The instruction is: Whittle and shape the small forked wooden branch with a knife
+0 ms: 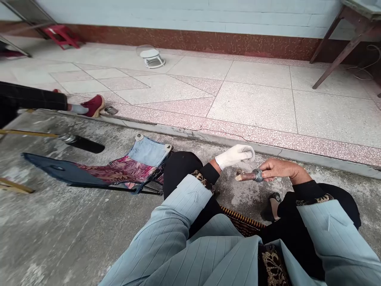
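Note:
My right hand (281, 169) is bare and pinches a short brown stick-like piece with a silver metal band (249, 176), held level above my knees. My left hand (235, 156) wears a white glove; its fingers are curled closed just above the stick's left end. Whether the glove touches the stick or holds anything I cannot make out. Both forearms are in light blue striped sleeves over black cuffs.
A low folding stool with a denim and floral cloth seat (125, 169) stands to my left on the rough concrete. Another person's leg with a red shoe (93, 105) reaches in from the left. A white scale (151, 57) sits on the tiled floor; a wooden table's legs (339, 47) stand far right.

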The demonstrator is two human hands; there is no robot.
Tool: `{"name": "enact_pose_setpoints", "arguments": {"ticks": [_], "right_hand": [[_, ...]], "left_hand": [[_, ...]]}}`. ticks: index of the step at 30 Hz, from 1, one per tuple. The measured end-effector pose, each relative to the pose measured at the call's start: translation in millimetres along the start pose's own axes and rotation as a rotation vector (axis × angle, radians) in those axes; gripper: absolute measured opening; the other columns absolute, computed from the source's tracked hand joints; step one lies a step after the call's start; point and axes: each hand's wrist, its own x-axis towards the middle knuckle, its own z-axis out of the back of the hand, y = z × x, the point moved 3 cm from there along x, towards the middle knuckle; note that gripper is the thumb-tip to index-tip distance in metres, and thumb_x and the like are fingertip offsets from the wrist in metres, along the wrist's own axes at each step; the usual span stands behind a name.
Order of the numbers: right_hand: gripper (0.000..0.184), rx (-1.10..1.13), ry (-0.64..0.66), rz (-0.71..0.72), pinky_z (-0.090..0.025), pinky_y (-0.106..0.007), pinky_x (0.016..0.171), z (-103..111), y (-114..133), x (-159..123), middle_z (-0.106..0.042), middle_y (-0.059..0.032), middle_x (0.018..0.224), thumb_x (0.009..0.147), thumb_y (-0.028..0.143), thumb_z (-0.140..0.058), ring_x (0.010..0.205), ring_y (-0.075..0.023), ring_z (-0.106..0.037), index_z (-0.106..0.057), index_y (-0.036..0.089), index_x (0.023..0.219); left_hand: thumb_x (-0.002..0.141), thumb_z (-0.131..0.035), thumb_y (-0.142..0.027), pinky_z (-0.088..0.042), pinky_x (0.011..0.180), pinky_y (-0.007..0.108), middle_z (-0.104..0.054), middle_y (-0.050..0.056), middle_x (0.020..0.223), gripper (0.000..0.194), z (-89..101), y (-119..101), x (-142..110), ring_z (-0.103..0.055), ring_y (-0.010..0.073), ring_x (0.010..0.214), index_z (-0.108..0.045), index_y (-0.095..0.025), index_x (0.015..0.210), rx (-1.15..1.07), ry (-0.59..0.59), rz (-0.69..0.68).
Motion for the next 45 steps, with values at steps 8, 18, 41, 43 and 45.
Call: {"name": "enact_pose_setpoints", "arguments": {"ticks": [8,18,41,43,45], "right_hand": [[0.049,-0.206,-0.882,-0.173,-0.035,-0.027,0.054,46,-5,-32,-0.057,-0.0027,0.063,0.078,0.062,-0.056,0.055,-0.0133,-0.047,-0.067,0.014,0.081],[0.047,-0.331,-0.224,-0.413,-0.036,-0.028,0.053,25,-20,-23,-0.062,-0.0055,0.062,0.073,0.063,-0.061,0.055,-0.0162,-0.052,-0.071,0.017,0.074],[0.044,-0.244,-0.042,-0.327,-0.038,-0.026,0.055,11,-19,-15,-0.061,-0.0032,0.064,0.075,0.059,-0.062,0.057,-0.014,-0.052,-0.071,0.016,0.079],[0.041,-0.171,-0.041,-0.197,-0.038,-0.025,0.055,7,-9,-16,-0.059,-0.0013,0.065,0.079,0.056,-0.06,0.056,-0.0122,-0.051,-0.07,0.016,0.082],[0.041,-0.158,-0.206,-0.126,-0.037,-0.024,0.054,12,-3,-17,-0.058,-0.0003,0.064,0.081,0.055,-0.057,0.056,-0.0113,-0.049,-0.068,0.016,0.083]], "left_hand": [[0.091,-0.041,-0.041,-0.034,0.054,0.022,-0.052,-0.001,0.064,0.032,-39.0,30,9,-0.045,0.0092,0.054,-0.061,-0.015,0.084,0.28,0.135,0.153],[0.087,-0.049,-0.036,-0.035,0.063,0.022,-0.056,0.0,0.071,0.027,-22.6,3,3,-0.048,0.0115,0.066,-0.064,-0.014,0.083,0.508,0.177,-0.032],[0.083,-0.055,-0.032,-0.041,0.077,0.024,-0.066,0.003,0.08,0.021,-19.1,-4,-3,-0.055,0.0165,0.079,-0.066,-0.015,0.087,0.541,0.139,0.045],[0.084,-0.054,-0.032,-0.041,0.079,0.024,-0.067,0.003,0.086,0.021,-19.1,-5,-3,-0.056,0.0162,0.083,-0.066,-0.016,0.092,0.526,0.109,0.055],[0.086,-0.052,-0.031,-0.042,0.079,0.024,-0.067,0.004,0.091,0.024,-20.6,-4,-2,-0.057,0.016,0.084,-0.065,-0.015,0.098,0.512,0.063,0.06]]}}
